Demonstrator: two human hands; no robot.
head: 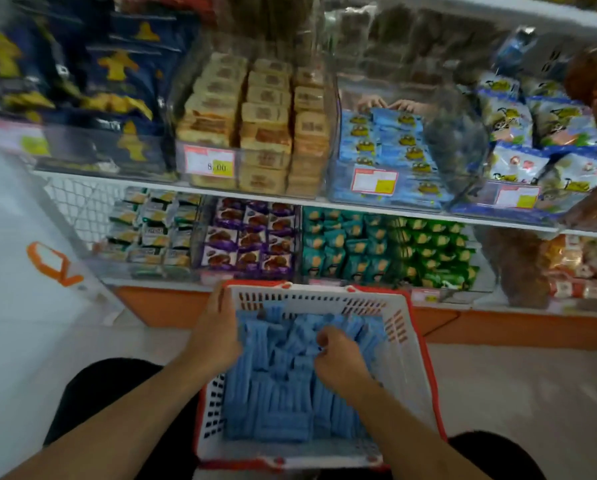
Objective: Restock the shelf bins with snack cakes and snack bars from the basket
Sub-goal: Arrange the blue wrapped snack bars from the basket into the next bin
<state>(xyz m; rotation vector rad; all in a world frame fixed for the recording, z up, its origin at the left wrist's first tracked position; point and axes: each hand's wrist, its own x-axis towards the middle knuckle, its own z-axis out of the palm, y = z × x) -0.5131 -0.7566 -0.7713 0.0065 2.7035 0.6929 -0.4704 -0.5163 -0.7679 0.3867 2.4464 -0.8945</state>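
Below the shelf bins [380, 161], the basket [402, 327] remains full of blue snack bars [273, 386], the left hand [217, 336] gripping its rim and the right hand [338, 358] pinching one bar, so restocking appears largely undone.

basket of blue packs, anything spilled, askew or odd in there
Nothing spilled. The blue packs lie jumbled at mixed angles inside the basket, none over its rim. The right hand pinches one; the left hand grips the basket's far left corner.
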